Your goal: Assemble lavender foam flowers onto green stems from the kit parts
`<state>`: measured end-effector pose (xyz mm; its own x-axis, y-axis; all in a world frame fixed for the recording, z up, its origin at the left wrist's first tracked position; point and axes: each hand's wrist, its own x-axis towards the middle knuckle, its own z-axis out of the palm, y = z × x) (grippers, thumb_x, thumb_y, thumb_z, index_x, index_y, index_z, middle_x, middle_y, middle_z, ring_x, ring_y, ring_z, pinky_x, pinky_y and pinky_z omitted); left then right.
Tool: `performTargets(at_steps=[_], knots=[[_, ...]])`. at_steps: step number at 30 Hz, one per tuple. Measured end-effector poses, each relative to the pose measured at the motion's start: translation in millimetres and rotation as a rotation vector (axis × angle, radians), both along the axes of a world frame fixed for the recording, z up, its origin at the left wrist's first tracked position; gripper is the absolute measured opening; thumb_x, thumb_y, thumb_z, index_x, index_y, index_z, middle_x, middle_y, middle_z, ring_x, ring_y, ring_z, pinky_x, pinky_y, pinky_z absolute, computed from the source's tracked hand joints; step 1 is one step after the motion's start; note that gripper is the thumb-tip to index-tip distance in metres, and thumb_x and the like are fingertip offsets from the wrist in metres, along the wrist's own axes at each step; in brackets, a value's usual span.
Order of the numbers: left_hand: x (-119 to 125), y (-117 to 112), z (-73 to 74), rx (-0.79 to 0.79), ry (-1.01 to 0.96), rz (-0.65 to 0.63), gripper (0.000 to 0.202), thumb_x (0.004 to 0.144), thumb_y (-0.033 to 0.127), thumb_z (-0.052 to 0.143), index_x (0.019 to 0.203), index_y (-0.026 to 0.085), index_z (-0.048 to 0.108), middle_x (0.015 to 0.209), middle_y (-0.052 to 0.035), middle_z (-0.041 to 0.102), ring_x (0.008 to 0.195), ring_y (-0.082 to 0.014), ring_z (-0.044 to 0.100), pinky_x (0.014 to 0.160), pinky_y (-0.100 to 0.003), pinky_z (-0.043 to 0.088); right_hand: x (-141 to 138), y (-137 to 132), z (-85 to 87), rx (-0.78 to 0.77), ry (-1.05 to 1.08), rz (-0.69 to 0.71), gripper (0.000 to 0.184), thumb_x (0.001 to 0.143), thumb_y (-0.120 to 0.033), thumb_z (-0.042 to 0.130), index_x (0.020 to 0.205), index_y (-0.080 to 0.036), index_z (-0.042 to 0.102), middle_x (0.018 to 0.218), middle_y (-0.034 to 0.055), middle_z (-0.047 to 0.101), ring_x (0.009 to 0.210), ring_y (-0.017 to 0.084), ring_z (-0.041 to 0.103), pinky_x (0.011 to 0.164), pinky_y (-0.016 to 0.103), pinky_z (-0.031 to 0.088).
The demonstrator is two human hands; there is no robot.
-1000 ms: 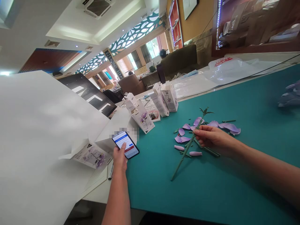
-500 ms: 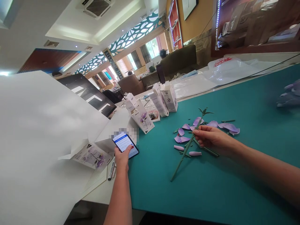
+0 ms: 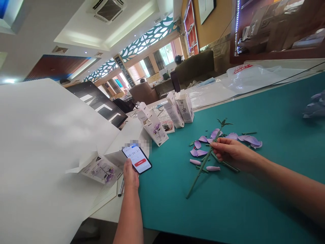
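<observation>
My left hand (image 3: 130, 175) is closed on the lower left edge of a smartphone (image 3: 137, 161), whose lit screen shows a running time and a red button. Between the thumb and fingers of my right hand (image 3: 230, 151) is a green artificial flower stem (image 3: 201, 167), slanting with its leafy tip up and its lower end toward me. Under and around it, purple petal pieces (image 3: 250, 139), small pinkish pieces (image 3: 212, 168) and short green stem pieces (image 3: 230, 166) lie on the green mat (image 3: 228, 210). My right fingers hide part of the pile.
Several white boxes with flower pictures, one of them a box (image 3: 156, 130), stand behind the phone. Another flower box (image 3: 101, 171) lies at left beside a marker (image 3: 121, 188). A white panel (image 3: 38, 152) fills the left side. Purple flower parts (image 3: 315, 106) lie at far right.
The phone screen has gone from a blue and white list to a timer with a red button. My left thumb has moved off the screen's middle to its left edge.
</observation>
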<state>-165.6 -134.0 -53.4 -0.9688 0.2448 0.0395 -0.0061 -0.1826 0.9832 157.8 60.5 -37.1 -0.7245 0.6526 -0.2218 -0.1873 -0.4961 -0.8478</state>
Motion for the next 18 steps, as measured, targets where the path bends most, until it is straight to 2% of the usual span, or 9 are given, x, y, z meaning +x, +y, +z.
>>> performTargets(at_steps=[5,11,18], knots=[[-5.0,-4.3,-1.9,0.072,-0.103,0.008,0.031,0.092,0.041,0.042,0.098,0.019,0.063,0.098,-0.0095,0.069,0.096,-0.0214,0.065,0.077,-0.036,0.053,0.9,-1.2,2.7,0.008,-0.001,0.009,0.033,0.059,-0.031,0.084,0.068,-0.018,0.055,0.059,-0.0023,0.057,0.050,0.008,0.050,0.047,0.019,0.045],[-6.8,-5.9,-3.3,0.126,-0.123,-0.007,0.031,0.090,0.040,0.049,0.106,0.015,0.060,0.102,-0.0073,0.067,0.091,-0.0188,0.064,0.080,-0.040,0.052,0.6,-0.5,0.3,0.018,0.015,0.009,0.032,0.060,-0.031,0.083,0.069,-0.018,0.055,0.059,-0.0025,0.057,0.049,0.008,0.049,0.047,0.020,0.044],[-5.0,-4.7,-1.5,0.131,-0.132,-0.008,0.032,0.090,0.040,0.049,0.109,0.015,0.059,0.105,-0.0073,0.065,0.089,-0.0181,0.063,0.079,-0.040,0.051,0.5,-1.1,1.1,0.010,0.010,0.009,0.034,0.059,-0.032,0.084,0.068,-0.017,0.054,0.058,-0.0028,0.056,0.049,0.008,0.049,0.047,0.020,0.043]])
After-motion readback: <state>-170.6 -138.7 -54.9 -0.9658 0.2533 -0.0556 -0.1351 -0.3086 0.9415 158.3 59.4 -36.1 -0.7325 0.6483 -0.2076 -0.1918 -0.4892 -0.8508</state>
